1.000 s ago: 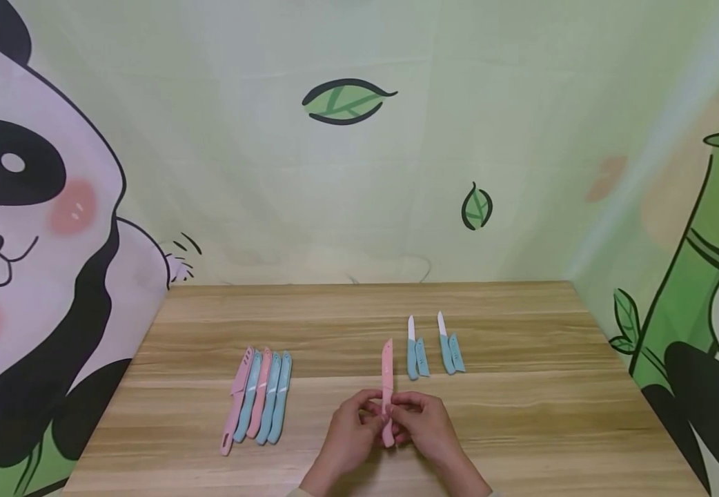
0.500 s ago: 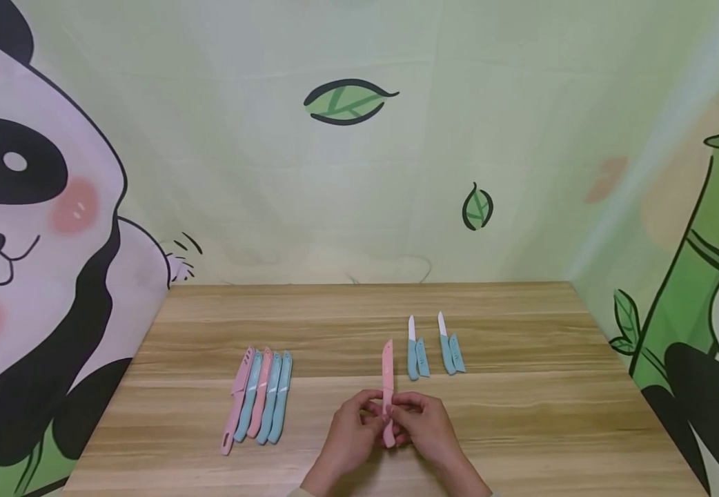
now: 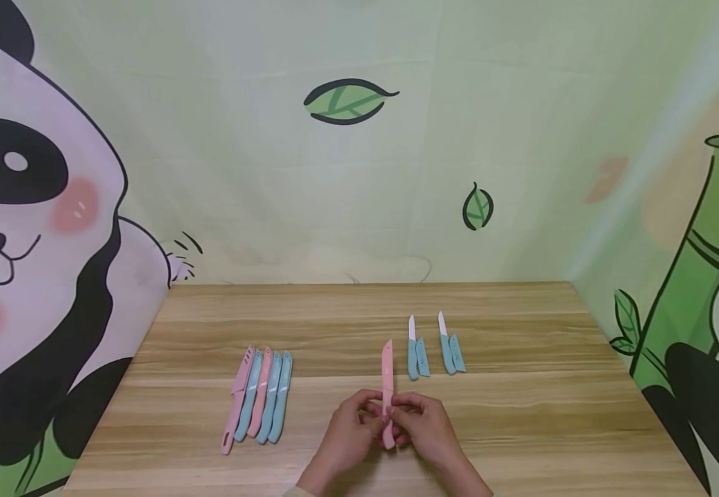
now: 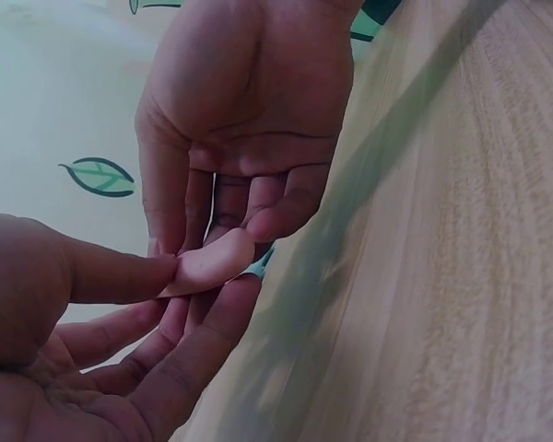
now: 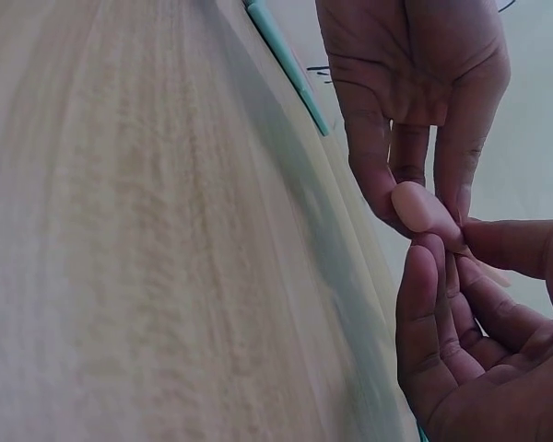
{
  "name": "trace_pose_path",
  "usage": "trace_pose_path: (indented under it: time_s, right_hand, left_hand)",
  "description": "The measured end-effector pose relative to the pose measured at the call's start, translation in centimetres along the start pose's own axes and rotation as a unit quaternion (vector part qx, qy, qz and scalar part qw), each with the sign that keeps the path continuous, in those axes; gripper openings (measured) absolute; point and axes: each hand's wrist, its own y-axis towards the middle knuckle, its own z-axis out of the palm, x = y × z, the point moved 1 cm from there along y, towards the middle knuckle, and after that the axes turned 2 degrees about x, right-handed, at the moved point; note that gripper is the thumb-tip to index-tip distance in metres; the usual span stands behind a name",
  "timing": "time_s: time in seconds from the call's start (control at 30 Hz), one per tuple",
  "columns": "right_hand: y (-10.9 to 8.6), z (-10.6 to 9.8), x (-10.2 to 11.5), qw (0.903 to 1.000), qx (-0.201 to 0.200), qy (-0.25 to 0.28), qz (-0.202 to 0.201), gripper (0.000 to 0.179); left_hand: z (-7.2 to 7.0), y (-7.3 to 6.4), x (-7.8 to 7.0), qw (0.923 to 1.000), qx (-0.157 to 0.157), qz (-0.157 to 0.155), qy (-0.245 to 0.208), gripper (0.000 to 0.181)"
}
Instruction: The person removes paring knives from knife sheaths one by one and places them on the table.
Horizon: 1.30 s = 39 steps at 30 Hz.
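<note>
Between both hands is a pink knife (image 3: pixel 387 373) in a pink sheath, its tip pointing away toward the wall. The left hand (image 3: pixel 352 429) pinches the handle from the left with thumb and fingers. From the other side the right hand (image 3: pixel 424 426) pinches the same handle, its thumb close to the left thumb. In the left wrist view the rounded end of the pink handle (image 4: pixel 217 262) shows between the fingertips of both hands. The right wrist view shows that handle end (image 5: pixel 419 210) too, held above the tabletop.
To the left lies a row of sheathed knives (image 3: pixel 264 397), pink and blue. Behind the right hand are two small blue-handled knives (image 3: pixel 412 355) with bare white blades, each with a blue sheath (image 3: pixel 422 357) beside it. The wooden table (image 3: pixel 552 414) ends at a printed cloth wall.
</note>
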Motion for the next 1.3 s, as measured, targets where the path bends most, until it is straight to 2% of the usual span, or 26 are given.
trace_pose_path:
  time_s: [0.13, 0.23, 0.47, 0.6, 0.73, 1.07, 1.3]
  right_hand:
    - [0.0, 0.0, -0.1, 1.0000, 0.000, 0.003, 0.002, 0.032]
    - [-0.1, -0.1, -0.1, 1.0000, 0.001, 0.005, 0.003, 0.032]
    - [-0.2, -0.1, -0.1, 1.0000, 0.009, -0.003, 0.000, 0.033]
    - [-0.4, -0.1, 0.0, 0.9999, 0.009, -0.005, 0.002, 0.032]
    - [-0.5, -0.1, 0.0, 0.9999, 0.008, -0.010, 0.001, 0.032]
    - [-0.7, 0.1, 0.0, 0.9998, 0.015, -0.013, 0.007, 0.033]
    - [-0.9, 0.2, 0.2, 0.9997, 0.022, -0.009, -0.004, 0.032]
  left_hand:
    - [-0.2, 0.0, -0.1, 0.9998, 0.010, -0.008, -0.015, 0.038]
    - [-0.5, 0.1, -0.2, 0.9999, 0.013, -0.007, -0.008, 0.036]
    - [-1.3, 1.0, -0.4, 0.9990, -0.011, 0.014, 0.041, 0.034]
    - [-1.8, 2.2, -0.6, 0.9994, -0.018, 0.022, 0.018, 0.037]
    - [-2.0, 3.2, -1.0, 0.9996, -0.010, 0.014, -0.020, 0.038]
    - [-2.1, 4.8, -2.2, 0.9998, -0.018, 0.001, -0.003, 0.035]
    - [-2.0, 5.3, -2.8, 0.9995, -0.025, 0.015, -0.008, 0.029]
